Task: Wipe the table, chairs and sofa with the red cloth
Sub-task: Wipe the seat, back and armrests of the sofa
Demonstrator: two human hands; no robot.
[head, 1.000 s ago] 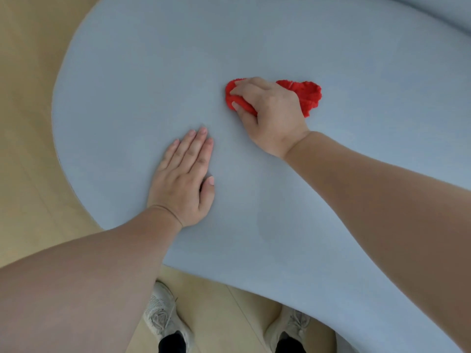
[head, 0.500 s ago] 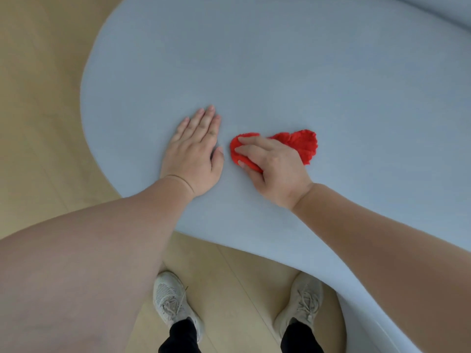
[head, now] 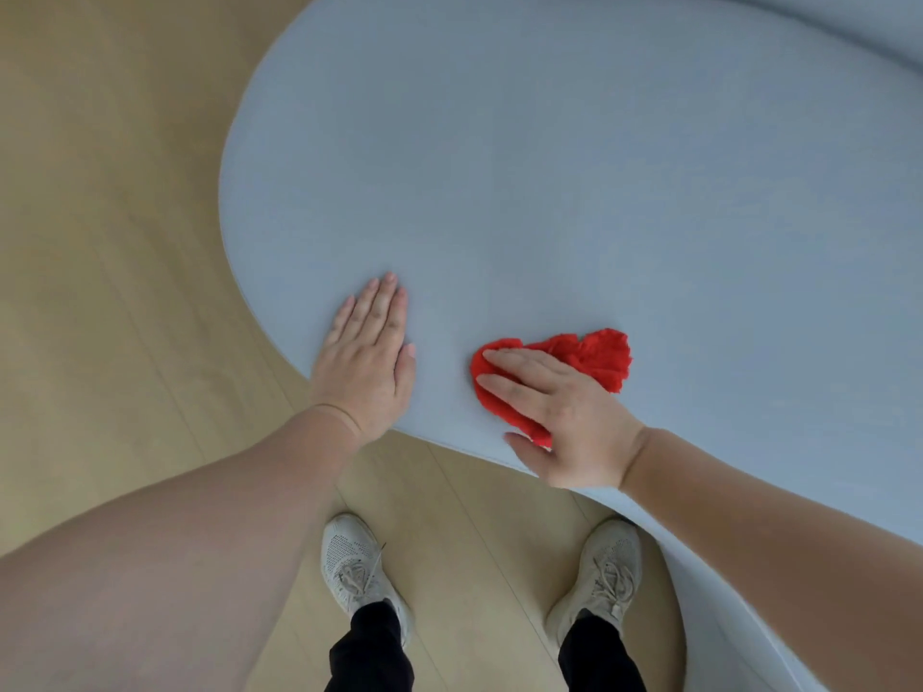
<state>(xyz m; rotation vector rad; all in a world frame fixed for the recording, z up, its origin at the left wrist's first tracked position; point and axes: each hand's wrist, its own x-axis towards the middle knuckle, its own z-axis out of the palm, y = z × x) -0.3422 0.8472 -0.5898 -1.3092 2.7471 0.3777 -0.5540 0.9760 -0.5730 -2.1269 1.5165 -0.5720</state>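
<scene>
A large rounded pale blue-grey cushioned surface (head: 549,167), seemingly the sofa seat, fills the upper right of the view. The crumpled red cloth (head: 594,357) lies on it close to the near edge. My right hand (head: 559,417) presses flat on the cloth, fingers spread over its left part, thumb at the seat's edge. My left hand (head: 367,362) lies flat on the seat to the left of the cloth, palm down, fingers together, holding nothing.
Light wooden floor (head: 100,242) lies to the left and below the seat. My two feet in grey sneakers (head: 352,566) stand on the floor just in front of the curved seat edge. A raised backrest rim (head: 889,32) shows at the top right.
My right hand has dragged the red cloth from the middle of the seat toward the near edge. The left hand stays flat on the seat, now nearer the edge as the view shifted.
</scene>
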